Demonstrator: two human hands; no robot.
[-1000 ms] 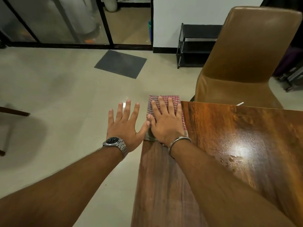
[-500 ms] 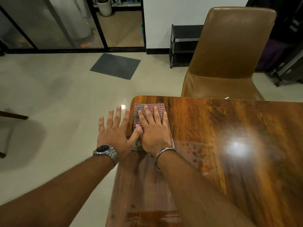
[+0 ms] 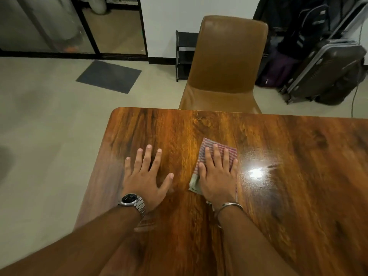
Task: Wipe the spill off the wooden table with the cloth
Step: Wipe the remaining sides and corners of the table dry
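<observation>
A folded red-and-white checked cloth (image 3: 219, 149) lies on the glossy wooden table (image 3: 298, 156), a little left of a bright light glare. My right hand (image 3: 217, 176) lies flat on top of the cloth with straight fingers and presses it down; most of the cloth is hidden under the palm. My left hand (image 3: 146, 174), with a wristwatch, lies flat on the bare wood with its fingers spread, about a hand's width left of the cloth. Around the glare the wood looks wet and streaked, but I cannot make out distinct drops.
A brown leather chair (image 3: 225, 62) stands pushed against the table's far edge. The table's left edge and rounded corner (image 3: 115, 114) are close to my left hand. Suitcases and bags (image 3: 322, 62) stand at the far right, and a dark mat (image 3: 108, 76) lies on the floor.
My right hand has slid the cloth from the table's far left corner to the right, toward the glare. My left hand has come from beyond the table's edge onto the wood.
</observation>
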